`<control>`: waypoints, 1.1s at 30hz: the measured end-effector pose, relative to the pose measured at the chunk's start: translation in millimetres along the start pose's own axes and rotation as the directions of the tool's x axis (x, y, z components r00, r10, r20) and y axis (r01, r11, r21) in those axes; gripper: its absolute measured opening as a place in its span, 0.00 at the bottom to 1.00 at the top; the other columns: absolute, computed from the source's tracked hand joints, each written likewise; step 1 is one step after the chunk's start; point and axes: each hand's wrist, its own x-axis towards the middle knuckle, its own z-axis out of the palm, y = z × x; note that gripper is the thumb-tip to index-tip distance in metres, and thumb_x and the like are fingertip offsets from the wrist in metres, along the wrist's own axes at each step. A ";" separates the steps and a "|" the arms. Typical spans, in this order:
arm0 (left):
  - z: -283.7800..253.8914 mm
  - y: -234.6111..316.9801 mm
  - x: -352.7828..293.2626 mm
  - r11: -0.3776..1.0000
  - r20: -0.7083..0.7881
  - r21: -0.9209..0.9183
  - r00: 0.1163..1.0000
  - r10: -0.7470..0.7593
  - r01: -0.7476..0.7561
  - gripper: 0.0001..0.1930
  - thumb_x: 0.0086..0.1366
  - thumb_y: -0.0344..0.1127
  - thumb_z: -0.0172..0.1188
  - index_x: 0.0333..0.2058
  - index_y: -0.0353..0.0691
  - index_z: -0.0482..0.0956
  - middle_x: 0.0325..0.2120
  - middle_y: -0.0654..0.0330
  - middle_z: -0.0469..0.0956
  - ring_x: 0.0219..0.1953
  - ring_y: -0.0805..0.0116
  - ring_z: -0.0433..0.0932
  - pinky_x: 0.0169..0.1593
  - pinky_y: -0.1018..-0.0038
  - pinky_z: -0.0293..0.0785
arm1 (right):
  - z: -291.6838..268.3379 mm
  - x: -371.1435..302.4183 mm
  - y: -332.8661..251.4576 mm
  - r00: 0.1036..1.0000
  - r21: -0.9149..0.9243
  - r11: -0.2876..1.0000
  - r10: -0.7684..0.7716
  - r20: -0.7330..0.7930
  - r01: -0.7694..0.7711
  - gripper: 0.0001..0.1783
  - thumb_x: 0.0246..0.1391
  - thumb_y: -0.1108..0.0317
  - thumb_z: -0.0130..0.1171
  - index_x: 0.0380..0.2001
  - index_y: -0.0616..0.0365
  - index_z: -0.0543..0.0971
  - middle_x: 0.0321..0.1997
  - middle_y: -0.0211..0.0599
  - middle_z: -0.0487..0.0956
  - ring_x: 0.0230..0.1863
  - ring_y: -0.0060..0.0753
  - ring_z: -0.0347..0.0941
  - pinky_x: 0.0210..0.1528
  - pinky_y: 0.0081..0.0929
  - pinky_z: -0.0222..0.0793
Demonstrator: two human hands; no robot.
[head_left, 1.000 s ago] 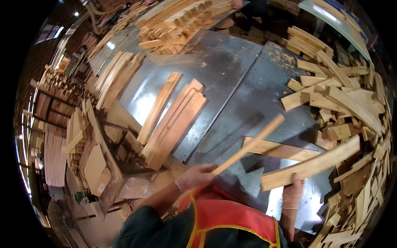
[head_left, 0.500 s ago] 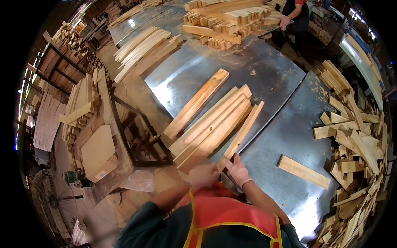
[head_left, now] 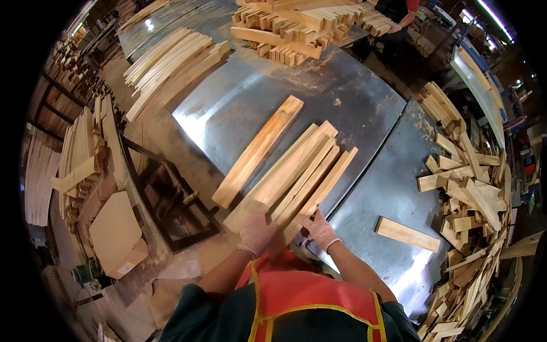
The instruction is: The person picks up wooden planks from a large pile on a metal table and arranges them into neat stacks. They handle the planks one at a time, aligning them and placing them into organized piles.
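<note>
The left hand has moved from the strip's end onto the boards' near ends, fingers bent, grip unclear. The right hand, nearly closed, pinches the strip just right of the boards, so each hand now tends a separate side.

There are two gloved hands, one red apron, one carton and countless boards.

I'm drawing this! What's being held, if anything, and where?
The right hand grips a long board by its near end; left hand touches near ends of neighbouring boards, grip unclear.
</note>
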 end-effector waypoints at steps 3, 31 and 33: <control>-19.5 4.1 10.8 0.983 0.164 0.110 0.978 0.131 -0.150 0.12 0.64 0.43 0.63 0.39 0.42 0.81 0.36 0.46 0.83 0.42 0.46 0.83 0.46 0.53 0.76 | -3.9 -2.5 -3.0 0.998 -0.011 0.998 0.057 0.015 -0.057 0.55 0.52 0.33 0.68 0.68 0.65 0.64 0.59 0.56 0.79 0.60 0.52 0.76 0.60 0.39 0.70; -13.7 58.4 73.1 0.935 0.229 0.316 0.969 0.087 -0.159 0.34 0.57 0.52 0.66 0.55 0.31 0.77 0.51 0.36 0.80 0.54 0.41 0.80 0.61 0.55 0.75 | -8.4 -25.6 -29.4 0.998 0.033 0.998 0.054 -0.032 -0.053 0.63 0.50 0.33 0.67 0.76 0.63 0.53 0.63 0.60 0.78 0.67 0.55 0.74 0.68 0.41 0.67; -7.6 56.6 63.9 0.935 0.123 0.314 0.984 0.132 -0.165 0.28 0.58 0.49 0.67 0.50 0.32 0.80 0.47 0.35 0.81 0.50 0.37 0.80 0.57 0.56 0.77 | -2.6 -33.8 -42.1 0.993 0.038 0.994 0.101 -0.057 -0.099 0.57 0.52 0.37 0.67 0.74 0.60 0.56 0.61 0.58 0.80 0.65 0.55 0.76 0.67 0.41 0.68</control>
